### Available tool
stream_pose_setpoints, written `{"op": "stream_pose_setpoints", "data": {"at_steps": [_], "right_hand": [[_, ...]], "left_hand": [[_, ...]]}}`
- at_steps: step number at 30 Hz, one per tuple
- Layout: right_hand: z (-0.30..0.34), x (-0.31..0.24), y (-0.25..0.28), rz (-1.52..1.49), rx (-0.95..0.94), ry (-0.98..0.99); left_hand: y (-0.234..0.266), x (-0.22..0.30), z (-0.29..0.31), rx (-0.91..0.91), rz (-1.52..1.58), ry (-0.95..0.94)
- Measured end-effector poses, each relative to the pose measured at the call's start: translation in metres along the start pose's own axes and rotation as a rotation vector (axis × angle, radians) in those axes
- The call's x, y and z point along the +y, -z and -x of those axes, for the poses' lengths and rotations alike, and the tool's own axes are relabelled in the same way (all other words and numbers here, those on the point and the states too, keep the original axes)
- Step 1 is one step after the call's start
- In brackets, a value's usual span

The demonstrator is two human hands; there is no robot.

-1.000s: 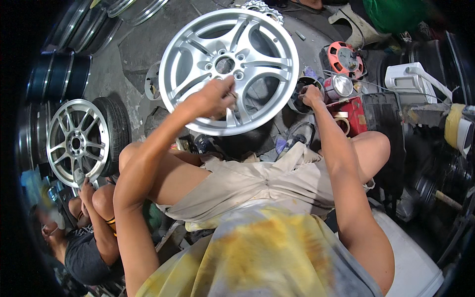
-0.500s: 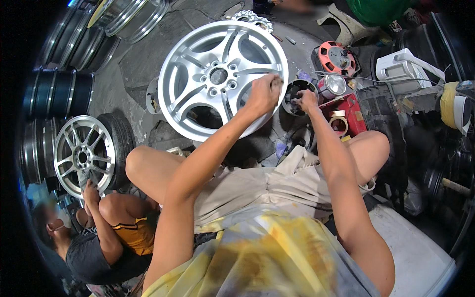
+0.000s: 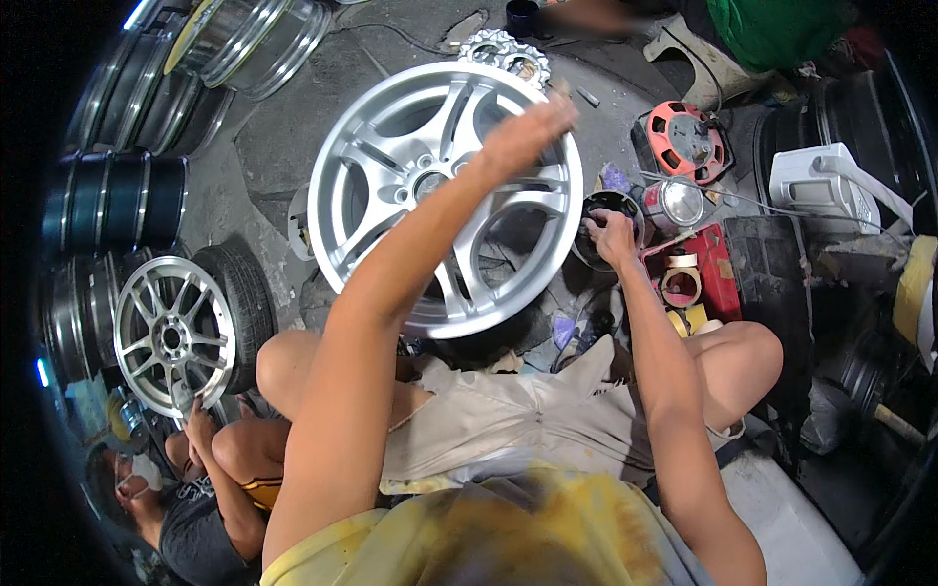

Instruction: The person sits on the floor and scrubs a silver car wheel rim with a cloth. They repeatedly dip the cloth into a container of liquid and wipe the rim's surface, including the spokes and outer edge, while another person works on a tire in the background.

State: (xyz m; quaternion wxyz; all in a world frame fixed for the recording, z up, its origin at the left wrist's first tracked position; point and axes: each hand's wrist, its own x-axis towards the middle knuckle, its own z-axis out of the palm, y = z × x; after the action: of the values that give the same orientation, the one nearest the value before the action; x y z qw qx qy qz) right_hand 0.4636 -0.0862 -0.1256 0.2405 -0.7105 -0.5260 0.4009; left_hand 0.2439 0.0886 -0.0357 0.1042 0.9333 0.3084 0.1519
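Observation:
A large silver alloy wheel rim (image 3: 532,293) lies face up in front of my knees. My left hand (image 3: 532,137) is over its far right edge, blurred by motion, with its fingers closed. Something small and brownish shows at the fingertips, too smeared to name. Right of the wheel stands a round dark can (image 3: 616,203). My right hand (image 3: 614,239) is at the can's mouth with its fingers curled in over the near edge. Whatever those fingers hold is hidden in the dark.
Beside the can are a metal tin (image 3: 676,202), a red box (image 3: 713,264) with tape rolls (image 3: 681,286) and an orange-red round device (image 3: 689,142). Several wheels (image 3: 117,200) are stacked at left. A masked person (image 3: 200,523) works there on a silver spoked wheel (image 3: 171,337).
My left hand has swept away from me along the wheel's right side. My right hand stays at the can. The whole view has shifted, with the wheel lower in it.

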Motion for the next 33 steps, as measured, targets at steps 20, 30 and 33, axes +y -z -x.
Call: {"op": "stream_pose_setpoints", "data": {"at_steps": [20,30,33], "right_hand": [[-0.033,-0.022,0.032,0.530,-0.251,0.172],[0.024,-0.091,0.130,0.938,-0.446,0.482],[0.057,-0.097,0.130,0.831,-0.447,0.471]], "left_hand": [[0.145,-0.007,0.291,-0.723,-0.796,0.689],[0.099,0.152,0.218,-0.822,0.058,0.542],[0.102,0.120,0.243,-0.914,0.061,0.582]]}}
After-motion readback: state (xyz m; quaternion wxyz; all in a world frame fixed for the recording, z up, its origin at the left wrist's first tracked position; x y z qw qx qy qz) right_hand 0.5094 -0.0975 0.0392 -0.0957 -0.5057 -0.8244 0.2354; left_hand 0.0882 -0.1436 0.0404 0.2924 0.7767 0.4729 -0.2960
